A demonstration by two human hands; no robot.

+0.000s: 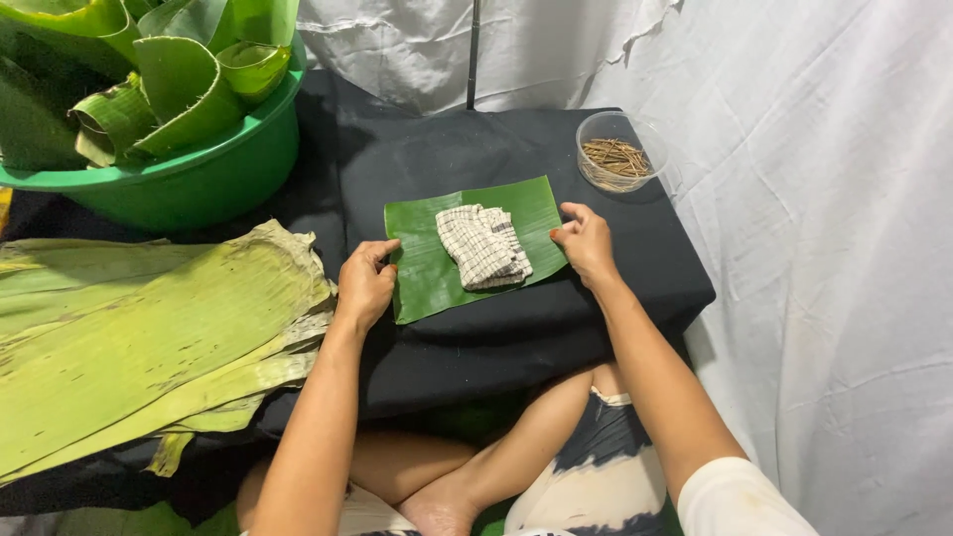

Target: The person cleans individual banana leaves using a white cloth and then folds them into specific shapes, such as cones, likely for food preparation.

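One black table (496,337). One pile of long banana leaves (149,337) at left. One green tub (189,184) of rolled leaves. One cut leaf (437,278) at table centre, one checked cloth (483,246) on it. Left hand (365,283) pinches leaf's left edge, right hand (586,241) pinches right edge. One clear bowl (617,151) of sticks.

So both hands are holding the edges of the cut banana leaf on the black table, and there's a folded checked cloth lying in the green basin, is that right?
Not quite. In the head view the folded checked cloth lies on the cut banana leaf, not in the green basin, which holds rolled leaves. The rest stands: the left hand and right hand hold the leaf's edges on the black table.
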